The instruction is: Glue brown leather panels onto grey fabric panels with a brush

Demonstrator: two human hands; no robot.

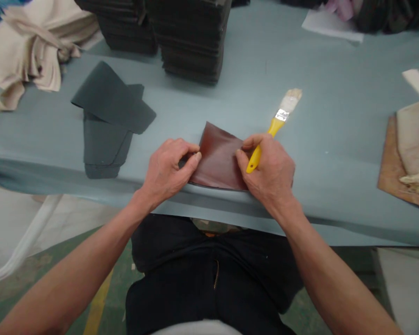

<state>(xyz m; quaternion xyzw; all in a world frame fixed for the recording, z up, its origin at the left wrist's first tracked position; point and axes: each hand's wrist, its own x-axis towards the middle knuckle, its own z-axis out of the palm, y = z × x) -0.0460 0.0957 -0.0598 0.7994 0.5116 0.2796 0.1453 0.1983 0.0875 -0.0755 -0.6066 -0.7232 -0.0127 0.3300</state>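
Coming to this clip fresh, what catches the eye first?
The yellow brush stands out first, angled toward the upper right in the right hand. Next is the brown sheet near the front edge of the table, with the left hand at its left edge. Beyond it stands a tall dark stack.

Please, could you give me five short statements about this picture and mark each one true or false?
1. The right hand holds a yellow-handled flat brush with pale bristles. True.
2. The bristles touch the glossy reddish-brown sheet. False: they point away from it.
3. The left hand is at the left edge of the reddish-brown sheet. True.
4. The flat dark grey pieces lie to the right of the reddish-brown sheet. False: they lie to its left.
5. The beige cloth-like strips lie at the upper left of the view. True.
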